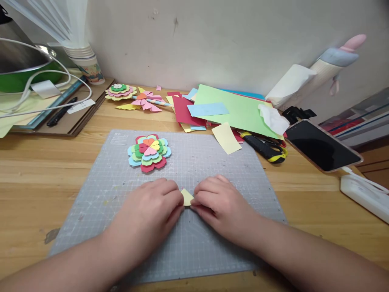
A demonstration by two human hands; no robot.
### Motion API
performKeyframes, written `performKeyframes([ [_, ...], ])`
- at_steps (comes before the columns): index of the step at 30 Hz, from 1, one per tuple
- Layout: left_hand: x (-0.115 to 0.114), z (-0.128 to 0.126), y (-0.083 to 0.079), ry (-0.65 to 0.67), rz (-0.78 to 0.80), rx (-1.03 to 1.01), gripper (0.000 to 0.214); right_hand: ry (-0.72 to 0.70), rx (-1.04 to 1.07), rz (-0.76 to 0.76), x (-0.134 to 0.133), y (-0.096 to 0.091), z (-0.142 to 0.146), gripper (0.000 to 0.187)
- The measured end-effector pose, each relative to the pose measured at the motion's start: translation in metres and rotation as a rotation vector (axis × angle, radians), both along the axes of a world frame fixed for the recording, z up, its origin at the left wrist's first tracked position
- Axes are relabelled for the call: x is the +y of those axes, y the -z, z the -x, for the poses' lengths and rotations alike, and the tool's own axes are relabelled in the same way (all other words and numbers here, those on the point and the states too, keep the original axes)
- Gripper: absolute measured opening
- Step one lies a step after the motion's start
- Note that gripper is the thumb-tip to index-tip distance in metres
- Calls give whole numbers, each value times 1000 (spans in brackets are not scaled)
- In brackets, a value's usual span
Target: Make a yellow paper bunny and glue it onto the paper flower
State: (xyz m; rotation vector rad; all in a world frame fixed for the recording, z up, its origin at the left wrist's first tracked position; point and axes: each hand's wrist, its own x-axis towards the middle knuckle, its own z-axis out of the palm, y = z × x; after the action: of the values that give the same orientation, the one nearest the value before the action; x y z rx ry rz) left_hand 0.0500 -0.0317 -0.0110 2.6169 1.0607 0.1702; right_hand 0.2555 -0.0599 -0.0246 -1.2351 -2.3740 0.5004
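Observation:
Between my two hands is a small piece of pale yellow paper (187, 197), its visible part pointed at the top. My left hand (154, 207) pinches its left side, and my right hand (220, 205) pinches the right side; fingers cover both ends of it. Both hands rest low over the grey cutting mat (100, 211). Beyond my left hand lies a layered paper flower (149, 152) in red, blue, green, pink, orange and yellow. Past my right hand, a loose pale yellow paper rectangle (226, 138) lies across the mat's far edge.
Behind the mat are coloured paper sheets (237, 107), paper flowers (147, 101) and a black-and-yellow cutter (264, 148). At right are a phone (323, 144) and a white power strip (364, 194). Stacked paper cups (88, 69), white cables and a black pen (62, 111) occupy the left.

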Motion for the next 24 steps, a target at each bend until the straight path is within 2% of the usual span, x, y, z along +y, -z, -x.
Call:
performKeyframes([
  [5,-2,-1,2,-53,119,24,23,7,-5,86,-4,-4,2,13],
  [12,-2,-2,-1,-138,263,37,19,94,45,214,-3,-3,5,8],
  [17,-1,-4,-1,-142,313,-8,18,127,78,293,-2,-4,6,10],
  [24,-3,-3,-1,-153,324,-12,18,119,68,307,-3,-5,6,7],
])
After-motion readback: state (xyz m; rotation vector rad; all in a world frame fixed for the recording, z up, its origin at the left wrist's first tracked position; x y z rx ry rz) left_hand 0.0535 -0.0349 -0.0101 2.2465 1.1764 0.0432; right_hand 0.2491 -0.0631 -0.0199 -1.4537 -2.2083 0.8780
